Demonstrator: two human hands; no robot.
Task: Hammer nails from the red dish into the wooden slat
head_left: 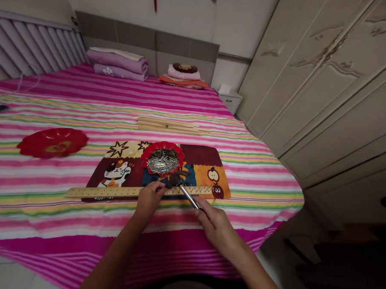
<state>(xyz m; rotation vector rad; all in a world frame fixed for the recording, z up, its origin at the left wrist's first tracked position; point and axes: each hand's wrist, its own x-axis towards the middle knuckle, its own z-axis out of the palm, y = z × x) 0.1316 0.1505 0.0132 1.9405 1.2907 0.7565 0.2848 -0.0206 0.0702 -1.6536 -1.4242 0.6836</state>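
A long wooden strip (pixel 110 192) with a row of small holes or pins lies across a cartoon-printed mat (pixel 201 162) on the striped bedspread. My left hand (pixel 149 198) rests on the strip near its middle, fingers pinched together at a small thing I cannot make out. My right hand (pixel 215 225) grips the metal handle of a small hammer (pixel 181 184), whose dark head is over the strip just right of my left fingers. A red scalloped dish (pixel 162 159) heaped with silvery nails sits just behind the hammer head.
A second red dish (pixel 53 142) lies to the left on the bed. A bundle of wooden strips (pixel 168 125) lies further back. Folded bedding (pixel 119 63) and a plush toy (pixel 184 71) sit at the headboard. Wardrobe doors (pixel 329 91) stand on the right, past the bed edge.
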